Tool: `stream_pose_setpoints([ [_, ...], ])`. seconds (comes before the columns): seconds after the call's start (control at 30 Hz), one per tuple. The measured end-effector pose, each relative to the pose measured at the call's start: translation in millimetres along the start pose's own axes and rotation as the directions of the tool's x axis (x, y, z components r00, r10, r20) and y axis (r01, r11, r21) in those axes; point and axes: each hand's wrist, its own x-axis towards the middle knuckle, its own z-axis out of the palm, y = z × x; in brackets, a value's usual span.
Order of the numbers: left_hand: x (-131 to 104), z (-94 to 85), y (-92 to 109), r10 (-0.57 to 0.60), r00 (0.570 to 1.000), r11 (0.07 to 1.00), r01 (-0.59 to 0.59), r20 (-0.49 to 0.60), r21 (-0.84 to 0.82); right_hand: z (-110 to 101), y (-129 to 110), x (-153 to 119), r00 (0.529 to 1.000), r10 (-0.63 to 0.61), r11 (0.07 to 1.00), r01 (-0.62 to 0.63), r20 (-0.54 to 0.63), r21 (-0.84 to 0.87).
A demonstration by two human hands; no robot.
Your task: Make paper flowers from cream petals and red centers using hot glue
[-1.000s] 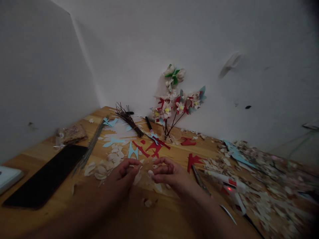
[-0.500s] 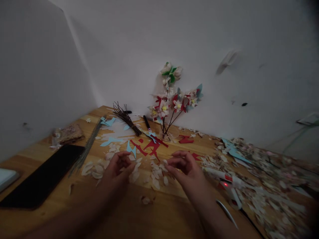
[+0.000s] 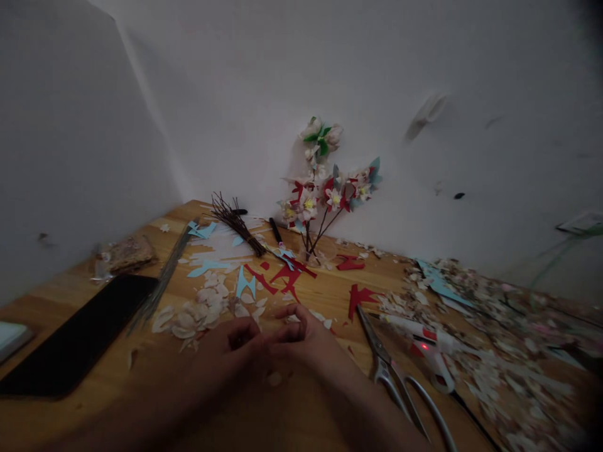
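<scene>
My left hand (image 3: 233,348) and my right hand (image 3: 306,339) meet low over the middle of the wooden table, fingertips together. The fingers of both are curled into a pinch; anything between them is too small and dark to make out. Pale dried petals (image 3: 195,317) lie in a loose heap just beyond my left hand, and a few more show behind the right fingers. Past the fingertips are a light blue paper scrap (image 3: 245,282) and red paper scraps (image 3: 282,276). Open-bladed metal scissors (image 3: 384,364) rest right of my right forearm.
A glue gun (image 3: 431,351) with a lit red light and cord lies at right, beside a wide spread of petals (image 3: 513,351). Artificial flower branches (image 3: 325,194) stand against the wall. Left are a dark twig bundle (image 3: 239,226), thin wires (image 3: 164,273) and a black flat slab (image 3: 80,336).
My hands, apart before, have come together. The right hand moved left and slightly down, uncovering the scissors and a red scrap; the left moved slightly right and down.
</scene>
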Motion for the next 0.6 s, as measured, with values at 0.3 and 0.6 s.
stream_pose_setpoints([
  [0.3, 0.0, 2.3, 1.8, 0.038, 0.997, 0.998, -0.041, -0.063, -0.056, -5.5, 0.1, 8.8, 0.997, 0.011, 0.999, -0.007, 0.075, -0.049],
  [0.6, 5.5, 3.0, 0.4, -0.067, 0.996, 0.959, 0.046, -0.062, -0.281, -63.9, -27.5, -65.2, 0.995, -0.04, 0.933, 0.071, 0.094, -0.353],
])
